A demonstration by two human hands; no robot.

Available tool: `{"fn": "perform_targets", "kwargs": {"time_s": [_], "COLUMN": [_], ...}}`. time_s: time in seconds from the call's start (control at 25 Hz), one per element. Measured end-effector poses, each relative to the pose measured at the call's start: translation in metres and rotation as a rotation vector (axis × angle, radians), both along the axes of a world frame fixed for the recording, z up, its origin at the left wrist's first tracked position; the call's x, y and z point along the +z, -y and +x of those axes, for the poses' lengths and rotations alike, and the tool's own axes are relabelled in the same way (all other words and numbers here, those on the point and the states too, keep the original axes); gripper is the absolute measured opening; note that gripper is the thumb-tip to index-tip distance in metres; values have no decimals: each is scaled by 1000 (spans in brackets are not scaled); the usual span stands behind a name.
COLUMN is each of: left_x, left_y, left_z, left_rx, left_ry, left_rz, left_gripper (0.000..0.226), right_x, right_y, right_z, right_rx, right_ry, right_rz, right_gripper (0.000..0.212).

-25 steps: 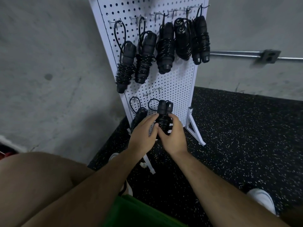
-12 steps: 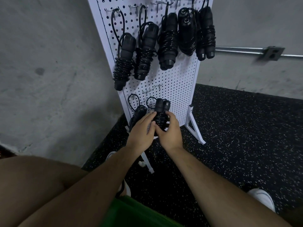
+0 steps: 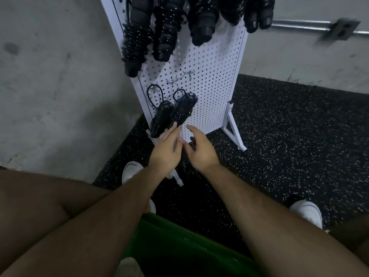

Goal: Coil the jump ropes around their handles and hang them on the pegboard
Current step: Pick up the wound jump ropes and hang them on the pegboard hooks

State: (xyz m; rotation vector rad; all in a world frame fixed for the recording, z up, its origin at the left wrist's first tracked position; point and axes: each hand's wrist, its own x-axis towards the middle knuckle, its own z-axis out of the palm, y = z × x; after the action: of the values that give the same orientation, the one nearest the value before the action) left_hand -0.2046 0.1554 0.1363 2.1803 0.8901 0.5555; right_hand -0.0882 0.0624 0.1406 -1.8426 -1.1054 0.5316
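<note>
Grey concrete wall is filling the left and far side, and black speckled rubber floor is spreading to the right and near. White pegboard is standing upright on its own feet at the meeting of the two.

Upper row: coiled jump ropes are hanging side by side across the board, their tops running out of view.

Lower row: two more bundles are hanging from hooks by short loops. Left lower rope and right lower rope are leaning against each other, both tilting down to the left.

Left hand is reaching up with straight fingers, holding nothing; its fingertips are lying at the lower end of the right lower rope, though contact cannot be confirmed through the blur. Right hand is hovering just beside it, fingers loosely bent and empty, apart from the ropes.

Bare metal hooks are sticking out above the lower pair.
</note>
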Motion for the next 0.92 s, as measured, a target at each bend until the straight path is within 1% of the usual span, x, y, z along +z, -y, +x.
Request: {"fn": "perform_targets", "kwargs": {"time_s": [0.12, 0.24, 0.4, 0.52, 0.64, 0.72, 0.8, 0.92], "left_x": [-25, -51, -88, -116, -142, -154, -161, -171], "left_y": [8, 15, 27, 39, 54, 60, 64, 66], "left_z": [-6, -9, -17, -18, -19, -16, -6, 12], "left_rx": [4, -58, -125, -203, -255, -291, -306, -191], "left_ry": [-77, -225, -447, -667, -839, -888, -871, -787], "left_rz": [38, 31, -28, -75, -126, -166, -221, -331], "left_gripper": [46, 47, 51, 58, 70, 75, 77, 79], "right_x": [-18, -49, -89, -118, -140, -146, -150, -161], "right_y": [11, 30, 68, 89, 98, 96, 92, 85], "right_z": [-3, -5, -11, -11, -16, -18, -17, -10], "right_rx": [66, 139, 196, 218, 265, 258, 236, 191], "right_ry": [76, 106, 97, 97, 55, 45, 41, -2], "right_rz": [-16, -123, -435, -705, -843, -876, -887, -879], "right_gripper": [49, 56, 63, 70, 78, 79, 79, 79]}}
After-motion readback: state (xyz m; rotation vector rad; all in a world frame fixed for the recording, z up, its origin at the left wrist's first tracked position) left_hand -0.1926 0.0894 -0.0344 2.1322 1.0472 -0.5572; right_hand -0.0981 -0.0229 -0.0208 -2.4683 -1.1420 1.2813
